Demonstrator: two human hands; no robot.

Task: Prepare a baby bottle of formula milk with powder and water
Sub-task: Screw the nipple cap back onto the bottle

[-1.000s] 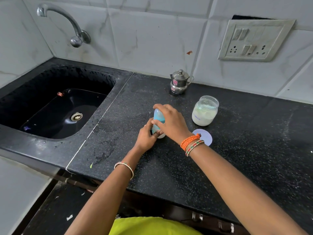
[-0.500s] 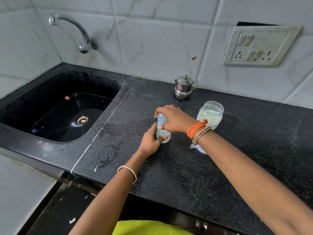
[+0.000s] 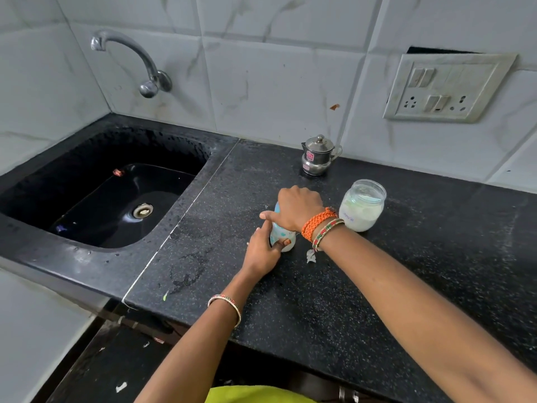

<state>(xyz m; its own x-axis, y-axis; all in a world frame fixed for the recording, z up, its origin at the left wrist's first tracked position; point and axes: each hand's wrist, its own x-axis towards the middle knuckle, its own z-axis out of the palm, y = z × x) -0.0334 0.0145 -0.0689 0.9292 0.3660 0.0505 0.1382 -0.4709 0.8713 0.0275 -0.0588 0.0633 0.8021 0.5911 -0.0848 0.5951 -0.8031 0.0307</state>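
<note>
A small pale blue baby bottle (image 3: pixel 281 235) stands upright on the black speckled counter (image 3: pixel 334 301). My left hand (image 3: pixel 263 253) wraps its lower body from the near side. My right hand (image 3: pixel 297 209) closes over the bottle's top from above and hides the cap or teat. Just right of my right wrist stands an open glass jar (image 3: pixel 362 205) part full of white powder. The jar's lid is hidden behind my right forearm.
A black sink (image 3: pixel 116 196) lies at the left with a curved tap (image 3: pixel 130 59) on the tiled wall. A small lidded steel pot (image 3: pixel 318 155) stands against the back wall. A switch and socket plate (image 3: pixel 447 87) is on the wall at right. A white scrap (image 3: pixel 311 256) lies beside the bottle.
My right hand has turned over the bottle's top, its wrist swinging right and hiding the round lid on the counter. The bottle stays in place. The view has shifted slightly.
</note>
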